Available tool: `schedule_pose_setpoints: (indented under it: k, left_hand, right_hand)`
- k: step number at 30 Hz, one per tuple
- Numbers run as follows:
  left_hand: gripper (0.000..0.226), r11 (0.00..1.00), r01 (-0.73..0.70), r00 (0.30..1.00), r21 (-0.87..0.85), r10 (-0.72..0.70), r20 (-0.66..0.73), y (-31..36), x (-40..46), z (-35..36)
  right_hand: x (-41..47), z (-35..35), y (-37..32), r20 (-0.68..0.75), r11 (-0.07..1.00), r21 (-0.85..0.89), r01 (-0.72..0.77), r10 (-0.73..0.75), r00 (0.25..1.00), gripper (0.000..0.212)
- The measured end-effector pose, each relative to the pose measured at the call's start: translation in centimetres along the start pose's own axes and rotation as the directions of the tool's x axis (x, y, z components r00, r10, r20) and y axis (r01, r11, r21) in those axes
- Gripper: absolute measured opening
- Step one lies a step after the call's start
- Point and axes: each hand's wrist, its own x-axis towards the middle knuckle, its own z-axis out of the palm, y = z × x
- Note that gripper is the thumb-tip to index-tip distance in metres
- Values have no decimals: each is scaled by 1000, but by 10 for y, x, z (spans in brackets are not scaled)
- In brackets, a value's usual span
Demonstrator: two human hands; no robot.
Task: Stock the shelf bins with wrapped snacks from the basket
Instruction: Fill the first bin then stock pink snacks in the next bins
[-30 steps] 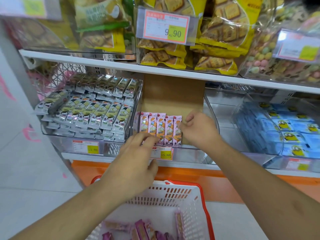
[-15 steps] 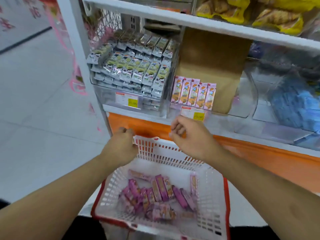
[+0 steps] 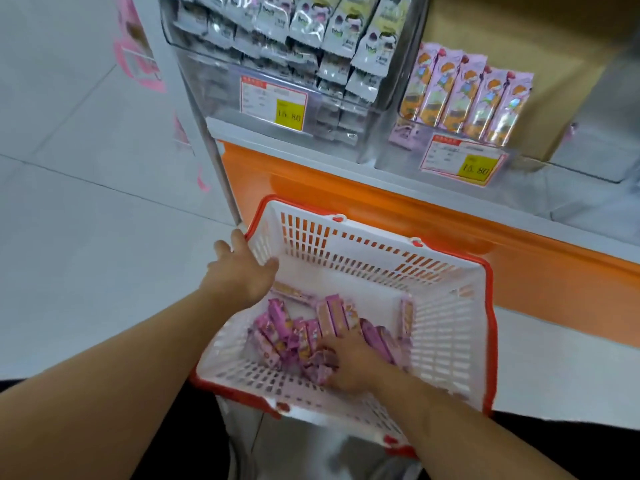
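Note:
A white basket with a red rim (image 3: 489, 306) sits low in front of the shelf, and several pink wrapped snacks (image 3: 333, 315) lie piled on its floor. My right hand (image 3: 351, 367) is down in the basket on top of that pile, its fingers bent in among the wrappers; whether they hold any is not clear. My left hand (image 3: 242, 271) rests on the basket's left rim with fingers straight, thumb on the inside. Up on the shelf, a clear bin (image 3: 391, 157) holds a row of the same pink snacks (image 3: 464, 98) standing upright.
A neighbouring clear bin holds several silver-green packets (image 3: 311, 32) to the left. Brown cardboard (image 3: 519, 36) stands behind the pink row. Yellow price tags (image 3: 459, 161) hang on the bin fronts. An orange shelf base (image 3: 381, 206) runs behind the basket. Pale tiled floor (image 3: 86, 202) lies to the left.
The view has tipped down from the shelf to the basket. My right hand dropped from above the basket into the snack pile. My left hand moved onto the left rim.

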Motion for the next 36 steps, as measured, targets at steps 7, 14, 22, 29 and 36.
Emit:
schedule_pose_setpoints:
  k: [7,14,22,29,36]
  left_hand:
    - [78,999,24,1000,43,-24,-10,5,-2,0]
    - [87,972,42,997,231,-27,-69,11,-15,-9]
    - [25,860,-510,836,16,491,243,93,-77,-75]
    - [23,664,-401,664,-631,685,299,147,-142,-119]
    - [28,581,-555,735,-595,678,-25,199,-145,-120]
  right_hand:
    - [-4,-5,-11,-144,994,107,21,-5,990,18]
    - [-32,-74,-35,-231,977,191,93,-47,972,27]
    - [-168,-214,-82,-366,823,317,472,-353,861,42]
    - [-252,-267,-73,-551,644,349,681,-447,705,53]
    - [-265,-290,-61,-782,764,173,622,-277,558,35]
